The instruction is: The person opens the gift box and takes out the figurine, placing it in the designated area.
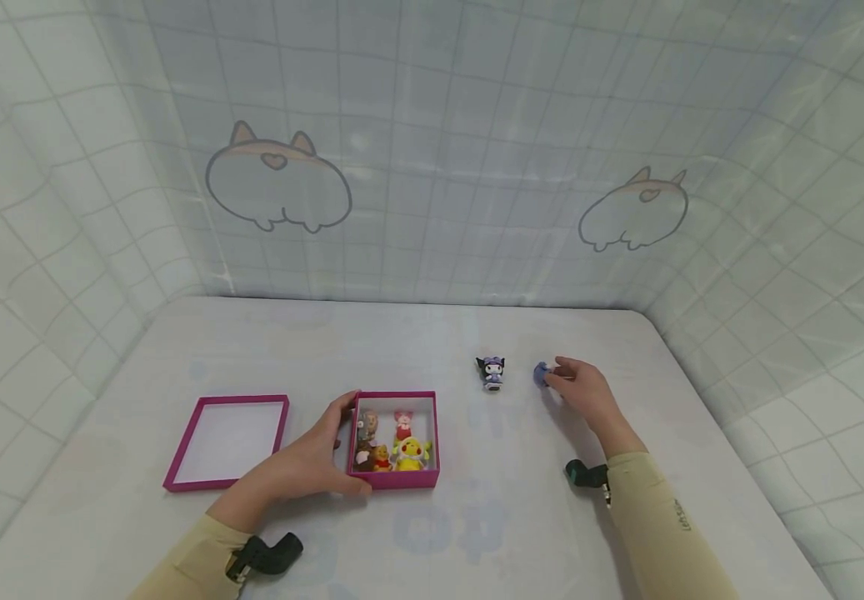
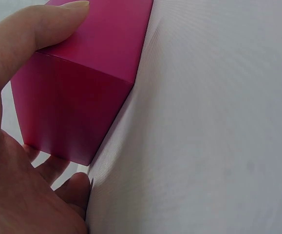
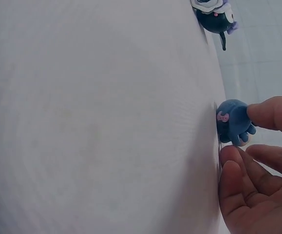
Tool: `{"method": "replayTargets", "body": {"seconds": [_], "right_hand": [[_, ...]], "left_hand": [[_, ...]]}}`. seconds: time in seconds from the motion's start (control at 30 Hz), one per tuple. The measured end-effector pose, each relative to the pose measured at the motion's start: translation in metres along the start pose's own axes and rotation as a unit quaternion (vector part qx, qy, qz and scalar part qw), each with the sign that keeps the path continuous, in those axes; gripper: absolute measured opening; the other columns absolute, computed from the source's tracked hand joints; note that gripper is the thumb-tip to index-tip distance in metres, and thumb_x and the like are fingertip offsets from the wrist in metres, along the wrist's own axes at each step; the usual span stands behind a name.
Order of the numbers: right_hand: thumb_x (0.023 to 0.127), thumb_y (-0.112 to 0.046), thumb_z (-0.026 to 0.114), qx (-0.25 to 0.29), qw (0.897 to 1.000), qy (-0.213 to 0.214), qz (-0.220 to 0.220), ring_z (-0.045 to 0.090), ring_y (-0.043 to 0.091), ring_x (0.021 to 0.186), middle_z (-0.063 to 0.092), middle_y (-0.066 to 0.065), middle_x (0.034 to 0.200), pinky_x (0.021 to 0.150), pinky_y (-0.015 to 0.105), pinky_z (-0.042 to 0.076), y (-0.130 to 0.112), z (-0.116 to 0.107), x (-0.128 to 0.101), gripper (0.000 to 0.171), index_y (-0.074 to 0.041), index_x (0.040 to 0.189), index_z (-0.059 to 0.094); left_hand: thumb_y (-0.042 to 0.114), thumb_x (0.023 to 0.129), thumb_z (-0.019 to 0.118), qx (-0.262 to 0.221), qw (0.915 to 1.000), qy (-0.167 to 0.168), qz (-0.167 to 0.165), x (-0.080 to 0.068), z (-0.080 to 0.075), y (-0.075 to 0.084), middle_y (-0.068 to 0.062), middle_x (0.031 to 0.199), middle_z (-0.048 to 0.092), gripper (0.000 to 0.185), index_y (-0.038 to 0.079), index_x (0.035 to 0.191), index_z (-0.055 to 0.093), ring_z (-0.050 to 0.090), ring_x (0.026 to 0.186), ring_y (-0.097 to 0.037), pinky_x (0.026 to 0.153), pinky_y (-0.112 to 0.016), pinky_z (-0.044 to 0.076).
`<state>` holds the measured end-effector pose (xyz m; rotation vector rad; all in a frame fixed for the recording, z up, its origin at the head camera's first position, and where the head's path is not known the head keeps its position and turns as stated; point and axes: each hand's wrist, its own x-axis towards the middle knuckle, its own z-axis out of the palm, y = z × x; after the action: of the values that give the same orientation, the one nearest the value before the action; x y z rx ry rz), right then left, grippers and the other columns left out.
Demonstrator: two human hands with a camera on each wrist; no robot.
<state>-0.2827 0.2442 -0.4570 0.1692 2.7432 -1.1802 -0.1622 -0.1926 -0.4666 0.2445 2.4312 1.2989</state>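
Observation:
My left hand (image 1: 342,442) grips the left wall of an open magenta box (image 1: 432,433), thumb on the rim. In the left wrist view the thumb (image 2: 38,29) lies on the box (image 2: 87,73) and the fingers curl under its corner. The box holds several small toy figures (image 1: 394,446). My right hand (image 1: 561,380) reaches to a small blue figure (image 1: 541,374) on the table. In the right wrist view, forefinger (image 3: 272,112) and thumb (image 3: 233,168) pinch the blue figure (image 3: 233,122). A black-and-purple figure (image 1: 491,372) stands just left of it, also visible as a dark figure (image 3: 214,12).
The box's magenta lid (image 1: 227,440) lies open side up, left of the box. The white table (image 1: 432,542) is walled by a checked curtain (image 1: 432,167) on three sides. Black wrist cameras (image 1: 587,473) sit by both sleeves.

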Motion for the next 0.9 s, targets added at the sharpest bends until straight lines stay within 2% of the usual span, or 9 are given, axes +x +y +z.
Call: {"method": "replayTargets", "body": {"seconds": [0.3, 0.57, 0.9], "right_hand": [[0.098, -0.034, 0.061, -0.013, 1.000, 0.014, -0.001, 0.051, 0.034, 0.126, 0.054, 0.017, 0.139, 0.099, 0.049, 0.047, 0.000, -0.006, -0.006, 0.061, -0.006, 0.149, 0.042], [0.095, -0.033, 0.065, -0.006, 0.997, 0.046, -0.067, 0.057, 0.029, 0.118, 0.057, 0.012, 0.135, 0.091, 0.047, 0.051, -0.021, -0.007, -0.014, 0.060, -0.013, 0.148, 0.046], [0.094, -0.034, 0.069, 0.016, 0.992, -0.004, -0.126, 0.058, 0.025, 0.114, 0.062, 0.004, 0.124, 0.092, 0.046, 0.051, -0.062, 0.016, -0.031, 0.057, -0.019, 0.145, 0.050]], "left_hand": [[0.050, 0.056, 0.094, 0.000, 1.0000, 0.000, -0.007, -0.002, 0.001, 0.000, -0.006, 0.163, 0.010, 0.135, 0.029, 0.156, 0.004, 0.018, 0.147, -0.033, 0.107, -0.057, 0.035], [0.048, 0.056, 0.094, 0.004, 1.0000, 0.004, -0.003, -0.001, -0.001, 0.003, -0.006, 0.163, 0.010, 0.135, 0.027, 0.156, 0.005, 0.019, 0.146, -0.033, 0.107, -0.057, 0.035], [0.053, 0.056, 0.093, 0.009, 0.9999, 0.006, -0.002, 0.001, 0.002, 0.001, -0.005, 0.162, 0.012, 0.136, 0.027, 0.156, 0.004, 0.020, 0.146, -0.031, 0.109, -0.057, 0.033]]}}
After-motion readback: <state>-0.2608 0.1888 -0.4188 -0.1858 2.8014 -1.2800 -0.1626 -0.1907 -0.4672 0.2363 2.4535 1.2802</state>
